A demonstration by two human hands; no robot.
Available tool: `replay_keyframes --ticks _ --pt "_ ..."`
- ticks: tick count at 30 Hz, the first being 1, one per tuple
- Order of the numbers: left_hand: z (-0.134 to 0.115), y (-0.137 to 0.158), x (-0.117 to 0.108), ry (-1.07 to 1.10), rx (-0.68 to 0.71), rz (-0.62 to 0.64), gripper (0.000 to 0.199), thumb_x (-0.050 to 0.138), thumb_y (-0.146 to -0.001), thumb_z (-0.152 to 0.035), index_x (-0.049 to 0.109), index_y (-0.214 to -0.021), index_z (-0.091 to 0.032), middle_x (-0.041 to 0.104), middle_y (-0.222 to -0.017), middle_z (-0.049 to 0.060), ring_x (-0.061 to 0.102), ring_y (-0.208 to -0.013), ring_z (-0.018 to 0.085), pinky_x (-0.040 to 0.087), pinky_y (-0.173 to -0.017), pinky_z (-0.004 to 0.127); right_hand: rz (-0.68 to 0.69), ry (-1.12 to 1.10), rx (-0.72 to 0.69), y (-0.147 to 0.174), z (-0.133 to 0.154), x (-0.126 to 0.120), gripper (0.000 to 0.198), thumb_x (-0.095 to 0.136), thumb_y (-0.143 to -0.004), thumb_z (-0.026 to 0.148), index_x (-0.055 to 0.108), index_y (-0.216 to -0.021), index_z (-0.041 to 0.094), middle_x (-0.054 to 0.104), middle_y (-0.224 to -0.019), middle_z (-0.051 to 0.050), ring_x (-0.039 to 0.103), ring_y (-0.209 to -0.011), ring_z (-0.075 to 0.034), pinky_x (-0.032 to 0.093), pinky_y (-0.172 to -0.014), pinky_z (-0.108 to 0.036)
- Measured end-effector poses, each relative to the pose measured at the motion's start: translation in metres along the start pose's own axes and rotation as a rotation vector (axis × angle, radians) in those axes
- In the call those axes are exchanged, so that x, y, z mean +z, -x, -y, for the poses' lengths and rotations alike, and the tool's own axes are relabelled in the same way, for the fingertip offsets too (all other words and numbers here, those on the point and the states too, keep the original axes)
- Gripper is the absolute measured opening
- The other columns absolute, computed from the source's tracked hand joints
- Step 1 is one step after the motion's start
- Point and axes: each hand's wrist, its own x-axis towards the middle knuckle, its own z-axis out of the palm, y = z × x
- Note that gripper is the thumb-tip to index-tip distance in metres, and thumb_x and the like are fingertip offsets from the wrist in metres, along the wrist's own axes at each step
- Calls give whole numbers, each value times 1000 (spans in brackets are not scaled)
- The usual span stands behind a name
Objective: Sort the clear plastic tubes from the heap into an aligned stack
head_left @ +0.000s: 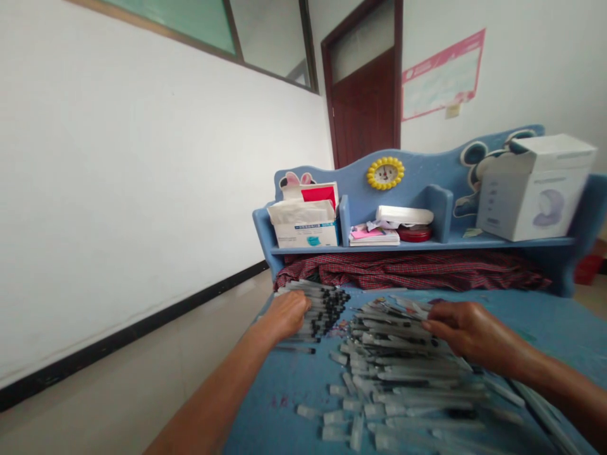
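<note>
Our left hand [287, 314] at black-tipped pens [332, 309], our right hand [467, 328] at pale pens [403, 373], whether either grips we cannot tell

Nothing reads clearly: lettering on the small carton [294, 236] at the left edge of the shelf [446, 244], the white box [509, 189] near its right edge and the pink-bordered wall poster [441, 82] is too blurred.
</note>
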Motion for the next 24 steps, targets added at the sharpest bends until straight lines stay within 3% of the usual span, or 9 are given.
replay_keyframes --ticks 17,24 --pt "7 3 13 -66 113 -8 14 51 -77 -11 64 -80 -14 63 -87 11 61 -82 24 46 -68 32 83 28 53 9 -9 7 31 43 -86 35 60 -67 16 56 -62 -1 51 -57 -13 35 -51 -23" --pt "9 9 16 -64 196 -67 16 48 -78 -8 62 -81 -15 62 -86 11 60 -84 23 46 -71 33 5 23 61 12 -4 5 35 40 -86 36 61 -67 16 54 -59 -1 50 -54 -13 35 -50 -24"
